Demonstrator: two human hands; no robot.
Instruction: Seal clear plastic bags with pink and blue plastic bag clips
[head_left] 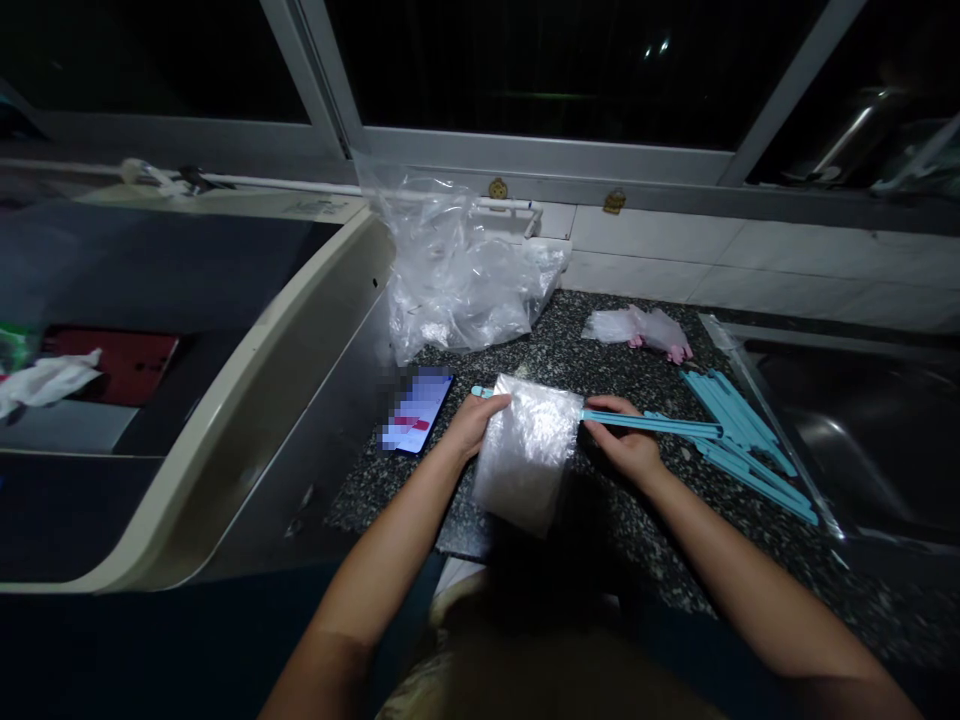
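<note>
A clear plastic bag (529, 450), folded into a flat packet, hangs between my hands above the speckled counter. My left hand (474, 422) pinches its upper left corner, thumb on top. Along the bag's upper edge runs a long light blue plastic strip (652, 423); its left tip shows beside my left fingers, and the middle is hidden by the bag. With thumb and fingers, my right hand (626, 440) grips this strip just right of the bag. More light blue strips (739, 420) lie in a loose pile to the right, beyond my right hand.
A phone (417, 412) with a lit screen lies left of my left hand. Crumpled clear plastic (465, 275) is heaped against the wall. Small clear packets with pink pieces (641, 332) lie behind. A sink (855, 420) is at right, a large cream-edged appliance (247, 390) at left.
</note>
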